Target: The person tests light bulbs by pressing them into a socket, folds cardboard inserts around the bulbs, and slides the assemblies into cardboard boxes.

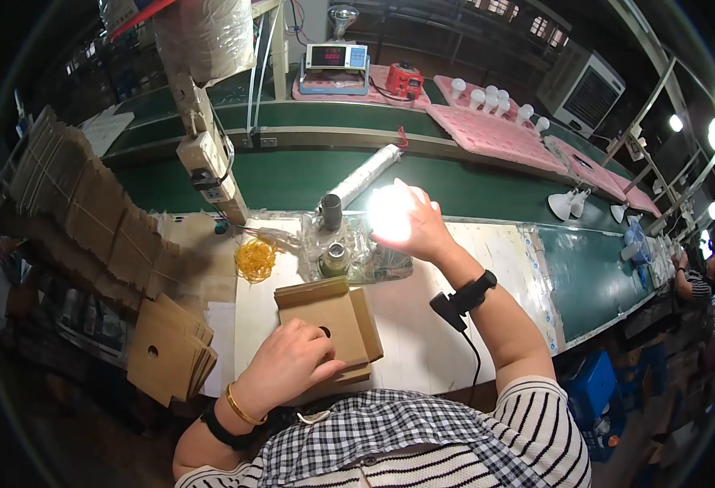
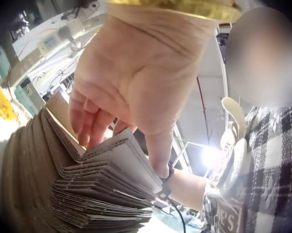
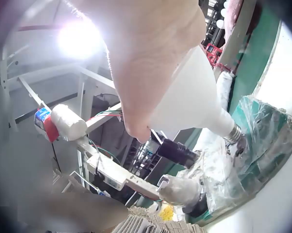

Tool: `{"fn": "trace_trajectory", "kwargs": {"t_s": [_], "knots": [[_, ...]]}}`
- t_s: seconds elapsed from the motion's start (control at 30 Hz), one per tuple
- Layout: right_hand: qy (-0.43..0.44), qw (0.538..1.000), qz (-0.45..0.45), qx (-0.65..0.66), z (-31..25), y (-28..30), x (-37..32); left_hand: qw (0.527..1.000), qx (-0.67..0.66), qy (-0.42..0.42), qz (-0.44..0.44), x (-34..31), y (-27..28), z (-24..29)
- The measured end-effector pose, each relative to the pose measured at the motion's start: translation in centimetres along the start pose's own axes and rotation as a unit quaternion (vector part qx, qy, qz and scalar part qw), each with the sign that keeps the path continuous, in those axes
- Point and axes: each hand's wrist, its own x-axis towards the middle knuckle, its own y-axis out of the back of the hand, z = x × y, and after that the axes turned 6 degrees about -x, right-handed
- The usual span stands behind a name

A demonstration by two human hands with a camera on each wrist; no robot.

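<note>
In the head view the right hand [image 1: 428,228] grips a large bulb [image 1: 392,215] that glows brightly. The right wrist view shows the hand [image 3: 153,58] round the wide end of the white bulb [image 3: 189,97], its screw base [image 3: 234,133] pointing down at a plastic-wrapped stand [image 3: 255,150]. The left hand [image 1: 292,358] is at the folded brown cardboard [image 1: 333,321] with a round hole. In the left wrist view the hand's [image 2: 131,77] fingers reach inside the top fold of the stacked cardboard [image 2: 102,184], with the thumb on the outer side of a flap.
Left of the cardboard are yellow rubber bands [image 1: 257,260], more cardboard sheets [image 1: 166,350] and a tall cardboard pile [image 1: 89,203]. Two dark sockets [image 1: 331,211] stand by the bulb. Behind are a meter [image 1: 337,57], a red device [image 1: 405,81] and several bulbs on pink foam [image 1: 496,138].
</note>
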Motion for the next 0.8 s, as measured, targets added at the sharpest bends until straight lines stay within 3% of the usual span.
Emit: {"fn": "trace_trajectory", "kwargs": {"t_s": [0.23, 0.57, 0.63, 0.77, 0.8], "knots": [[0.012, 1.0, 0.015, 0.0, -0.3, 0.4, 0.2, 0.999, 0.027, -0.035, 0.027, -0.1, -0.6, 0.6], [0.003, 1.0, -0.013, 0.018, -0.4, 1.1, 0.3, 1.0, -0.011, -0.002, 0.02, 0.1, 1.5, 1.6], [0.004, 1.0, -0.008, 0.016, -0.4, 1.0, 0.1, 0.997, -0.009, -0.024, 0.07, 0.2, 3.0, 1.9], [-0.005, 0.999, 0.015, 0.037, 0.9, -0.2, -0.5, 0.965, -0.109, 0.036, 0.236, 1.0, 6.2, 3.1], [-0.047, 0.997, -0.012, 0.061, 1.0, 0.6, -1.0, 0.95, -0.077, -0.021, 0.303, 1.6, 6.4, 2.3]]}}
